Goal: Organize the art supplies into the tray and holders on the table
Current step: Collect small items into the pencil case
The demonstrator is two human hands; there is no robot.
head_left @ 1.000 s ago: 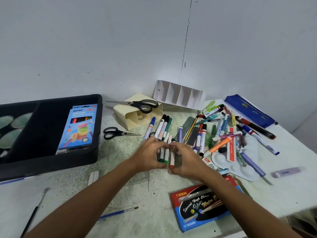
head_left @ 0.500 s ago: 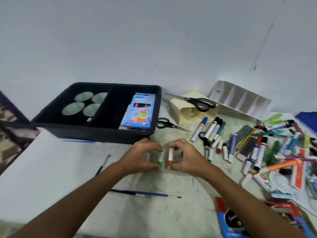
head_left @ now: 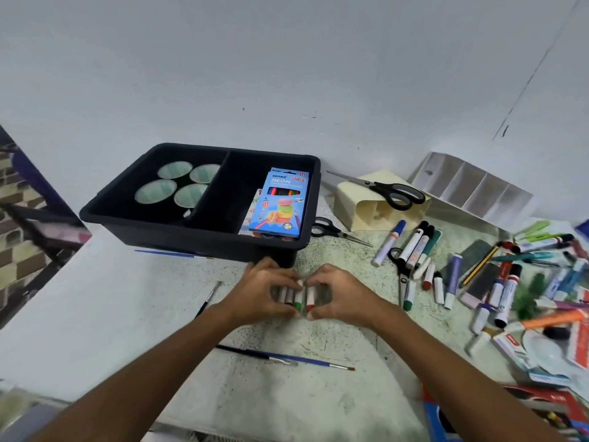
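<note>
My left hand [head_left: 258, 290] and my right hand [head_left: 342, 293] meet in front of the black tray [head_left: 197, 236], fingers curled round a small bunch of markers [head_left: 299, 296] held between them. A green cap and a red cap show at the near end of the bunch. The tray holds a blue Neon pencil box [head_left: 280, 202] in its right compartment and several round pale cups [head_left: 173, 186] in its left one. A cream holder [head_left: 366, 204] lies on its side behind, and a white divided holder [head_left: 471, 186] leans against the wall.
A large pair of scissors [head_left: 385, 189] rests on the cream holder, a smaller pair [head_left: 334, 231] beside the tray. Many loose markers [head_left: 497, 275] spread over the right of the table. A blue paintbrush [head_left: 287, 358] lies near me, two more [head_left: 208, 296] to the left.
Both hands have carried the bunch of markers leftward from the pile to a spot in front of the tray. The view has swung left, bringing the whole tray into sight.
</note>
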